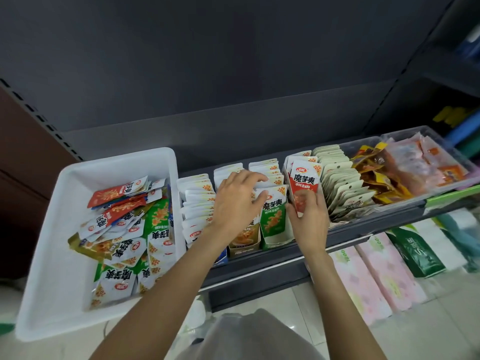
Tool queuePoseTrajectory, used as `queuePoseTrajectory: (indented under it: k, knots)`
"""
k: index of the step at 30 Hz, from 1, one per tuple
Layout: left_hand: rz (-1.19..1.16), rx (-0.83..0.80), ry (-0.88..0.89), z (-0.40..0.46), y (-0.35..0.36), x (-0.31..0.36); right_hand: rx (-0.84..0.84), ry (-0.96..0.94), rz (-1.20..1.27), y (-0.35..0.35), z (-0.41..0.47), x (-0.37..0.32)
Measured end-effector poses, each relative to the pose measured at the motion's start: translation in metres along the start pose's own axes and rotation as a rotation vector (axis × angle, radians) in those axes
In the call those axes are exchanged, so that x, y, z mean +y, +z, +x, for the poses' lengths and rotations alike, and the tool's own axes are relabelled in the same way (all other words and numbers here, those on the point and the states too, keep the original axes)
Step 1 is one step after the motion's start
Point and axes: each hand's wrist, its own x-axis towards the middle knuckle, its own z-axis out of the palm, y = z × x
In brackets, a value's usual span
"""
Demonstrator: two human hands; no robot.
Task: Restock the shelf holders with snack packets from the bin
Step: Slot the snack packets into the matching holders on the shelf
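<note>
White bin [62,229], at 9 o'clock in the head view: it sits at the left end of the dark shelf [259,271] and holds a loose heap of snack packets [122,229] in red, green and gold, lying flat and overlapping.

Just right of the bin: a row of cardboard shelf holders. The first, a blue-fronted holder [197,203], is packed with upright white-backed packets. The gold-fronted holder [245,242] stands next to it, then the green-fronted holder [275,229].

Left hand [237,201], near centre: it lies palm down over the packets of the gold and green holders, fingers [255,178] spread and pressing on the packet tops, with the thumb against the front green packet [272,206]. No packet is plainly gripped.

Right hand [309,216], at 3 o'clock of the left hand: its fingers are curled round the lower part of a red packet [304,185], which stands upright at the front of the next holder.

Further right: a row of pale packets [342,183] leaning back, then a clear tray [426,201] of orange and yellow packets.

Below the shelf at 4 o'clock: pink tissue packs [363,279] and a green pack [415,253].
</note>
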Motion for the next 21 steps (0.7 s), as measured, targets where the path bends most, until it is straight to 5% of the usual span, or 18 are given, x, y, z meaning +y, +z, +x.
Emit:
queuePoseTrajectory:
  k: [7,11,14,17,21]
  knots:
    - [-0.27,0.466,0.014,-0.057,-0.063,-0.045,0.054,-0.166,0.34,-0.03,-0.018,-0.064]
    - [-0.216,0.589,-0.136,-0.104,-0.1,-0.097,-0.172,-0.346,0.458,-0.021,-0.034,-0.122]
    - [-0.117,0.444,-0.364,-0.134,-0.122,-0.141,-0.417,-0.539,0.453,0.004,-0.052,-0.166]
    - [0.075,0.102,-0.507,-0.159,-0.117,-0.185,-0.667,-0.682,0.238,0.041,-0.075,-0.196]
    - [0.194,-0.159,-0.418,-0.176,-0.099,-0.216,-0.881,-0.68,-0.203,0.109,-0.106,-0.216]
